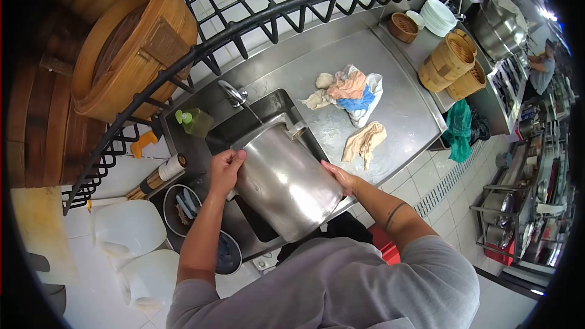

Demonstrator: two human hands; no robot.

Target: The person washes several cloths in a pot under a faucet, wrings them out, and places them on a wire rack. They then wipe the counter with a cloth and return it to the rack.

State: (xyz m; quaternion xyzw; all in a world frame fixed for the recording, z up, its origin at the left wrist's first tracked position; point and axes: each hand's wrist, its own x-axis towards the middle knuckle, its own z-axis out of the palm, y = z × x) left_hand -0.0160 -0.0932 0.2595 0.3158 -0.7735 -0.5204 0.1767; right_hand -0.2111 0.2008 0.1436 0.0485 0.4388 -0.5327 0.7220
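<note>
A large steel stock pot (286,176) lies tilted on its side over the sink (281,99), its inside turned away from me. One pot handle (297,130) shows near the tap end. My left hand (226,173) is closed on the pot's left edge, thumb on top. Against the right side of the pot rests my right hand (341,178), gripping it with the fingers partly hidden. Beyond the pot, a thin stream of water seems to fall from the tap (233,93) into the sink.
Crumpled cloths (353,91) and a beige cloth (364,142) lie on the steel counter (408,103). A soap bottle (196,122) stands left of the tap. Bamboo steamers (448,61) sit to the right. A black wire rack (274,9) overhangs the sink. A person (540,68) stands far right.
</note>
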